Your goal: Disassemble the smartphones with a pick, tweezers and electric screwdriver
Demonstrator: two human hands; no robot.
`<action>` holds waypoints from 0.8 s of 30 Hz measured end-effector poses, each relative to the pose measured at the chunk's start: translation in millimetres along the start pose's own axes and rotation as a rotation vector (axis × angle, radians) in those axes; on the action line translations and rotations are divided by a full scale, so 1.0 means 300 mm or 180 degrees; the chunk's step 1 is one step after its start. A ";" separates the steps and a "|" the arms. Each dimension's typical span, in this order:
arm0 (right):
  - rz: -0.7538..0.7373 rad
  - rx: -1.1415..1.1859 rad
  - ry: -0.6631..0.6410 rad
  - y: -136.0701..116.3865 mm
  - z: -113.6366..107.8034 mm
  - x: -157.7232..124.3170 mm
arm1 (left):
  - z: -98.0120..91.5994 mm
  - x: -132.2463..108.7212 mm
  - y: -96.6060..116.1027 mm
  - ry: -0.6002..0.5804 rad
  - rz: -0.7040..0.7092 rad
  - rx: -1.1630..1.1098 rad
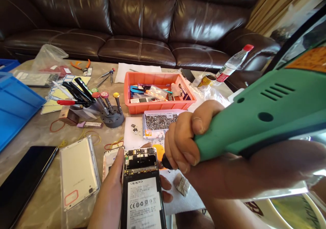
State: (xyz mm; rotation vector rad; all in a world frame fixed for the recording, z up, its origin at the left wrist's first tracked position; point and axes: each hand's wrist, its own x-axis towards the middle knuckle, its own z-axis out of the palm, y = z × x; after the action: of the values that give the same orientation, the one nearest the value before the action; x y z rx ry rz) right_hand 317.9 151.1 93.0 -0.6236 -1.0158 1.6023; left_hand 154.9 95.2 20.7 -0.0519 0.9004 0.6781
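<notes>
Head view: left hand wrapped around an opened OPPO smartphone, held low in the frame, thumb along one long edge, fingertips showing past the other. Back cover off; printed battery and mainboard exposed. Handling estimate: light and thin, stiff in the frame, fragile at the board; battery face probably slippery. Best held by the long edges, as now.

Right hand closed firmly around a green rotary tool, vented plastic housing, black nose just beside the phone's upper right corner. Contact not seen.

Nearby on the stone-patterned table: gold phone back panel in a clear sleeve, black phone, orange plastic tray of small parts, open box of tiny screws, round stand bearing three knob-topped screwdrivers, blue plastic bin. Brown leather sofa behind.
</notes>
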 end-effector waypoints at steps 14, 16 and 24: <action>-0.0290 -0.0175 0.0479 0.017 0.057 0.018 | 0.010 0.004 -0.011 0.0026 0.0115 -0.0042; -0.0336 -0.0146 0.0570 0.018 0.064 0.017 | 0.024 -0.002 -0.011 0.0090 0.0227 -0.0001; -0.0316 -0.0059 0.0469 0.028 0.052 0.016 | 0.041 -0.003 -0.019 0.0013 -0.0115 -0.0247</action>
State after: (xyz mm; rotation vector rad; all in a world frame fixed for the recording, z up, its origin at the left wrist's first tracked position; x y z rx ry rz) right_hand 299.6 150.7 93.9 -0.6832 -0.9388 1.4403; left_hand 166.3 94.2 27.7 -0.1386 0.8751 0.6793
